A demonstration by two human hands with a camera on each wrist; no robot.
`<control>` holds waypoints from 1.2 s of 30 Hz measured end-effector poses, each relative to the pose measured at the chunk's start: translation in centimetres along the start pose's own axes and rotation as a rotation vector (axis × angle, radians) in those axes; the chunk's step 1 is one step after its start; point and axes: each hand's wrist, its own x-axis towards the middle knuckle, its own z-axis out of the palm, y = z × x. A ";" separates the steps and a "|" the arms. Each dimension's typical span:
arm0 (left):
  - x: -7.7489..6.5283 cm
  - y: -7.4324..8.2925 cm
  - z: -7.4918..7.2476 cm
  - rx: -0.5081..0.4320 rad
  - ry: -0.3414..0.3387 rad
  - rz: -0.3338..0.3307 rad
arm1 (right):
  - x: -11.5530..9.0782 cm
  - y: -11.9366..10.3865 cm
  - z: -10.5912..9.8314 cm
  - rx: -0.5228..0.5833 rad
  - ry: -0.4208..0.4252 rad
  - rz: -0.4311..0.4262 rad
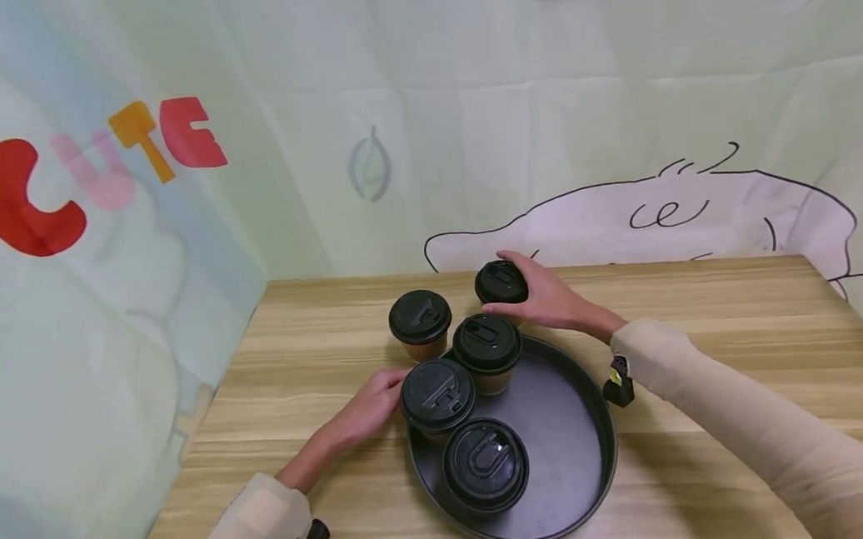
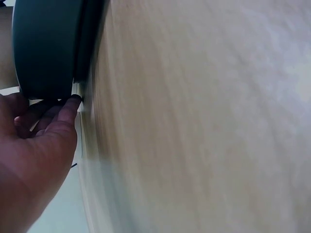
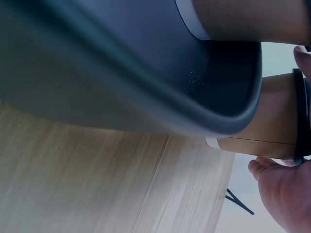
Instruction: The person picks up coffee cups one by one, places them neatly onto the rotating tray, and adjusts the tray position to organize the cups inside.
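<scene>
My right hand (image 1: 542, 295) grips a paper coffee cup (image 3: 272, 114) with a brown body and black lid (image 1: 501, 282), behind the round dark tray (image 1: 563, 427). Its thumb and fingers lie on opposite sides of the cup near the lid. At the tray's left edge, my left hand (image 1: 373, 403) holds the tray wall (image 2: 46, 48), its fingertips low against the wall near the tabletop. Three more lidded cups stand in the tray: a front one (image 1: 486, 466), a left one (image 1: 438, 396) close to my left hand, and a back one (image 1: 487, 353).
Another lidded cup (image 1: 420, 324) stands on the wooden table (image 1: 316, 336), behind the tray to the left. A printed cloth (image 1: 430, 136) hangs at the table's back and left edges. Black wrist devices sit at the left cuff (image 1: 313, 537) and right cuff (image 1: 618, 383).
</scene>
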 end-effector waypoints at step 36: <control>-0.1 0.0 -0.2 -0.021 -0.033 0.003 | 0.2 0.2 0.1 0.057 -0.002 -0.081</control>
